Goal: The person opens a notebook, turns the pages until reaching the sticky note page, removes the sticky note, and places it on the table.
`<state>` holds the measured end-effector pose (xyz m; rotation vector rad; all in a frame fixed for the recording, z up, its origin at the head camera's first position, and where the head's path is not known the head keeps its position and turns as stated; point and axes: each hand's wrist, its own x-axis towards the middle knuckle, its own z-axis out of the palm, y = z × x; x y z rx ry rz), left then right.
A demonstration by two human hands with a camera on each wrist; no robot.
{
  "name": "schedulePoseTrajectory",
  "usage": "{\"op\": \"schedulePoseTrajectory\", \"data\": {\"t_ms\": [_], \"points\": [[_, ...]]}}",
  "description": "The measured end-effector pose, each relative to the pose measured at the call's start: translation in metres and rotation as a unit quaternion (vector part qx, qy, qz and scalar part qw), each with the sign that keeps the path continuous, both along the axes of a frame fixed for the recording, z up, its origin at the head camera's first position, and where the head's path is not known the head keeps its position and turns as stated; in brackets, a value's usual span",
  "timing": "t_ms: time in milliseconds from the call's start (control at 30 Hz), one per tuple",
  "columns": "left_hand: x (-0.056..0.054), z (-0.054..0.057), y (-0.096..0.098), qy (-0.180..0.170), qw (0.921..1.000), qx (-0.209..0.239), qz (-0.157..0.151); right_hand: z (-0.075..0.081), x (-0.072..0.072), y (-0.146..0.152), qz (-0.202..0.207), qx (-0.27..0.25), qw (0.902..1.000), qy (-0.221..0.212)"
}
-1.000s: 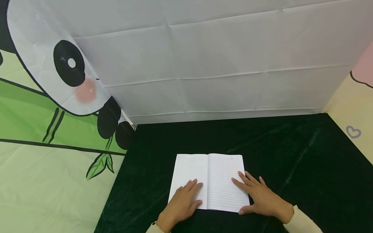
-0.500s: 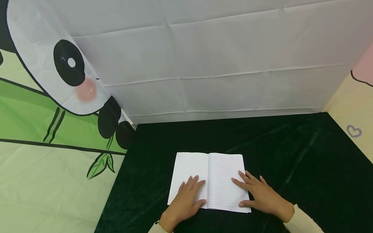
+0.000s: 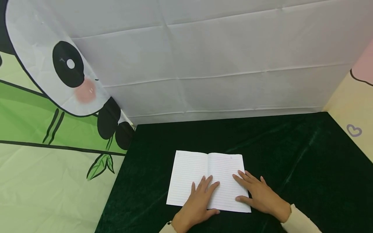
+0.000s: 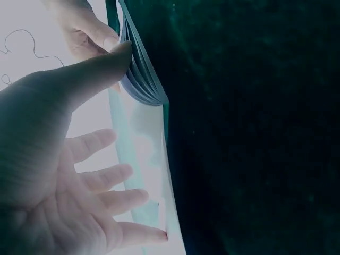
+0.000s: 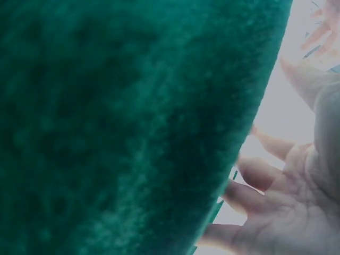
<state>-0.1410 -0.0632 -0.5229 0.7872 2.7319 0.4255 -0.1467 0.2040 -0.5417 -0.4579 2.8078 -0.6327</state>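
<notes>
An open notebook [image 3: 186,171] with white lined pages lies on the dark green cloth. My left hand [image 3: 198,202] rests with spread fingers across the lower middle of it, fingertips just past the centre fold on the right page. My right hand [image 3: 260,195] lies over the right page's outer edge, fingers spread and thumb on the page near its lower corner. In the left wrist view, the left hand [image 4: 69,175] has its fingers extended along the pages, and the notebook's page edges [image 4: 141,74] fan near the thumb tip. The right wrist view shows the right hand [image 5: 271,196] with fingers apart.
The green velvet cloth [image 3: 291,145] covers the table around the notebook. A white sheet [image 3: 218,64] hangs behind it. To the left is a printed panda backdrop [image 3: 52,129], and to the right a cream panel [image 3: 352,113].
My left hand has slid rightward from the left page to the centre fold and onto the right page. The left page's far edge has shifted slightly away. My right hand has barely moved.
</notes>
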Motion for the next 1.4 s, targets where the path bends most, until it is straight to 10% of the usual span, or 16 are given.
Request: {"op": "schedulePoseTrajectory", "data": {"t_ms": [867,1400], "points": [[-0.002,-0.005,-0.005,0.003,0.9998,0.017,-0.007,0.002,0.004,0.005,0.044,-0.024,0.9984,-0.027],[0.002,-0.006,0.019,0.075,0.9952,0.06,0.018,0.001,0.004,0.007,0.036,-0.04,0.998,-0.033]]}}
